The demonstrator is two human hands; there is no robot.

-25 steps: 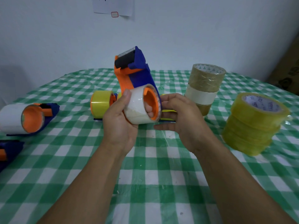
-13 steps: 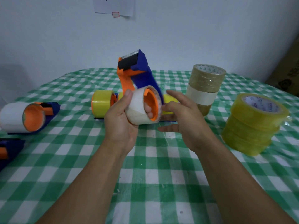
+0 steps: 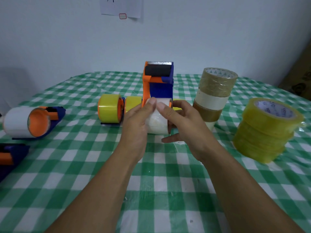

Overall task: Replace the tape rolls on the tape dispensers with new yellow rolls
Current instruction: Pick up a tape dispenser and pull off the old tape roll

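At frame centre the left hand and right hand grip the white tape roll, thumbs on top, likely to pull it off the tape dispenser.

Setting: plain room, improvised work station.
You face a worktop covered by a green-and-white checked cloth, a bare pale wall behind it; one paper sheet hangs on the wall, brown cardboard shows at far right.
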